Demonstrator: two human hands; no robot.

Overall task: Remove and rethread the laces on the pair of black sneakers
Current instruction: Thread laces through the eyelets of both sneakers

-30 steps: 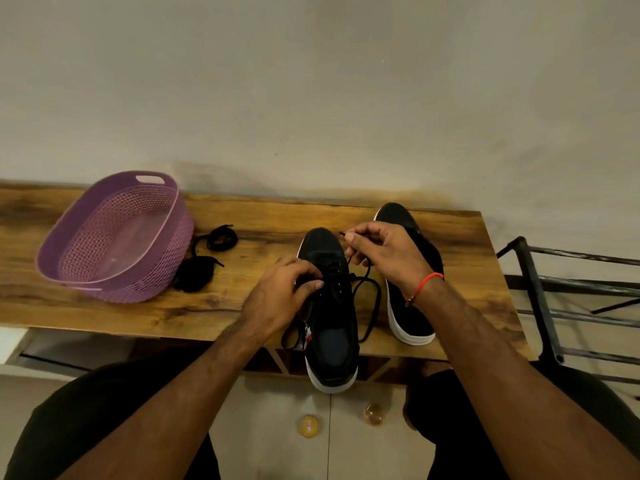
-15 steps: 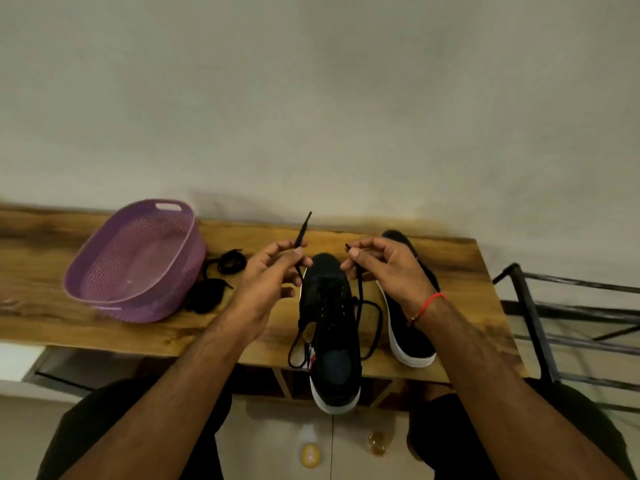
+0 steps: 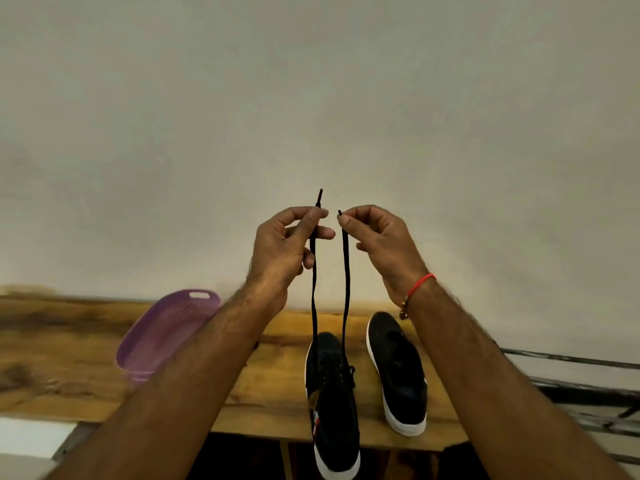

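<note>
**Laces raised level over near sneaker, both ends held**

Laces [image 3: 346, 271] on the near sneaker [image 3: 334, 403] were found threaded through what appeared to be the lower eyelets only, with both free runs lifted straight up from the shoe. That sneaker lay at the front edge of the wooden table [image 3: 69, 344], heel overhanging toward the person. The second sneaker [image 3: 398, 368] stood just beside it on the right; its eyelets could not be read for lacing.

Above the shoes, the left hand [image 3: 280, 251] pinched one run between thumb and forefinger a little below the tip, other fingers curled, with the tip standing clear above the pinch. The right hand [image 3: 377, 240] pinched the other run at its very tip, remaining fingers loosely curled.

Judged from appearance, the cord is light, limp and thin; it holds no shape unless tensioned and will slide freely through eyelets. The stiff tips are the sound place to grip for threading. The shoe seems light enough to shift if pulled hard.

Farther back on the left sat a purple basket [image 3: 166, 327], against a plain wall [image 3: 311, 98].
</note>
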